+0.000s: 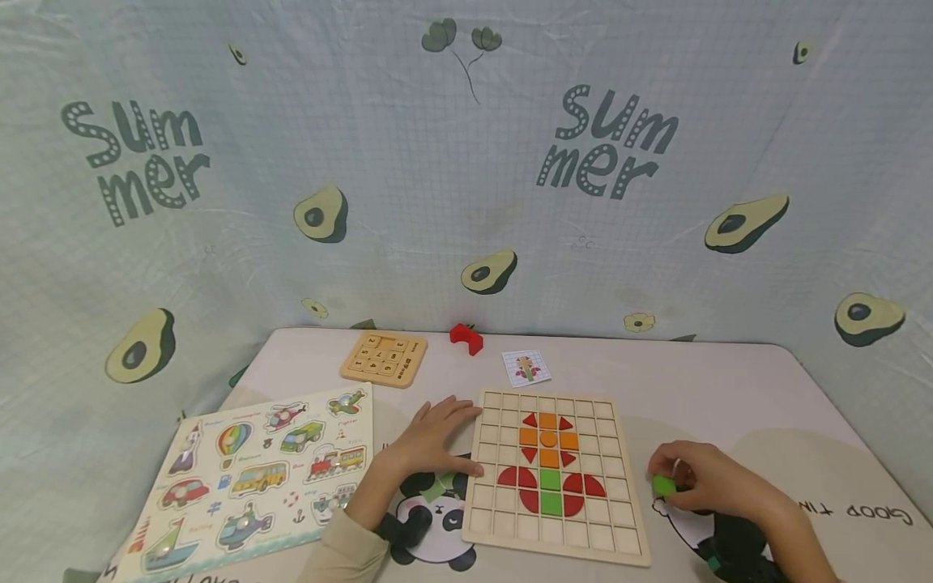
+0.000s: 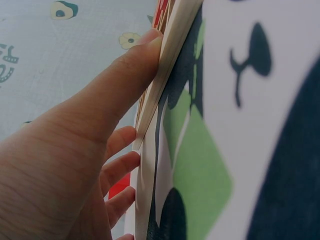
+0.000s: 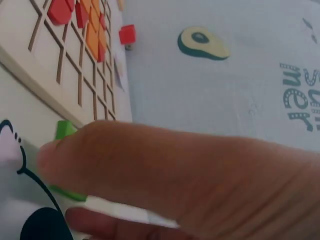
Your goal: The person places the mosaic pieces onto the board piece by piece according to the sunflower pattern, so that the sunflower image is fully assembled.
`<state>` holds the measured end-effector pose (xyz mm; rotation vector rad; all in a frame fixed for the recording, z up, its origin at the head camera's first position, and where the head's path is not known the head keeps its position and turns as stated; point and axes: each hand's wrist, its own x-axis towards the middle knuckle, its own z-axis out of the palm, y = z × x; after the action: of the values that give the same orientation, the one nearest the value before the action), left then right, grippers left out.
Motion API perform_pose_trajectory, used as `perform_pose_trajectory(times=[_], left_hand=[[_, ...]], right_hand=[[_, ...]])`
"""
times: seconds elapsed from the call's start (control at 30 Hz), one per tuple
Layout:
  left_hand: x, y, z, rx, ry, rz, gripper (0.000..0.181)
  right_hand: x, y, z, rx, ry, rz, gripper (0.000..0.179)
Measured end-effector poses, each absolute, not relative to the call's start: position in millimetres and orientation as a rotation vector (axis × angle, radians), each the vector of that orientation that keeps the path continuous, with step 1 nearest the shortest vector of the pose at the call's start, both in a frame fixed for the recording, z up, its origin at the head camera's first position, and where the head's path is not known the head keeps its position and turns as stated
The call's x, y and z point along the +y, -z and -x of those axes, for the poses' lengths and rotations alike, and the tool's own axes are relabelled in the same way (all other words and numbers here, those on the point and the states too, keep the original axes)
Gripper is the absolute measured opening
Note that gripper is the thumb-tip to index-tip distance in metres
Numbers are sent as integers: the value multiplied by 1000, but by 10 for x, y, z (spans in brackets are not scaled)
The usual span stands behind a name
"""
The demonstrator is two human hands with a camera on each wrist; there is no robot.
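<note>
A wooden grid board (image 1: 499, 525) lies on the table, carrying a flower-like pattern of orange squares (image 1: 548, 421), red triangles (image 1: 565, 423), red rounded pieces (image 1: 594, 485) and two green squares (image 1: 551, 504). My left hand (image 1: 433, 437) rests at the board's left edge, with thumb and fingertips touching the rim in the left wrist view. To the right of the board, my right hand (image 1: 703, 479) pinches a green piece (image 1: 663, 486) just above the table. The thumb covers much of this piece in the right wrist view, so its full shape is hidden.
Behind the board lies a small pattern card (image 1: 526, 368), with a red block (image 1: 467, 338) farther back. A wooden number slide puzzle (image 1: 384, 359) sits at the back left. A picture puzzle board (image 1: 291, 478) of vehicles fills the left side. Patterned cloth hangs behind the table.
</note>
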<state>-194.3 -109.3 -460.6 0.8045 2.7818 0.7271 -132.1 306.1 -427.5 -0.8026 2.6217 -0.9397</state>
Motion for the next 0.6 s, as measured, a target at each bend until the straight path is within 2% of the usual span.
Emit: perform_pose_trajectory(times=[0.4,0.6], left_hand=[[-1099,4632,1944,2783,-706,-792,87],[-1096,4626,1954,2782,-717,-798,87]], right_hand=[[2755,4299,1321,2586,1045,1047,25],[2567,4317,1297,2554,1082,1077,23]])
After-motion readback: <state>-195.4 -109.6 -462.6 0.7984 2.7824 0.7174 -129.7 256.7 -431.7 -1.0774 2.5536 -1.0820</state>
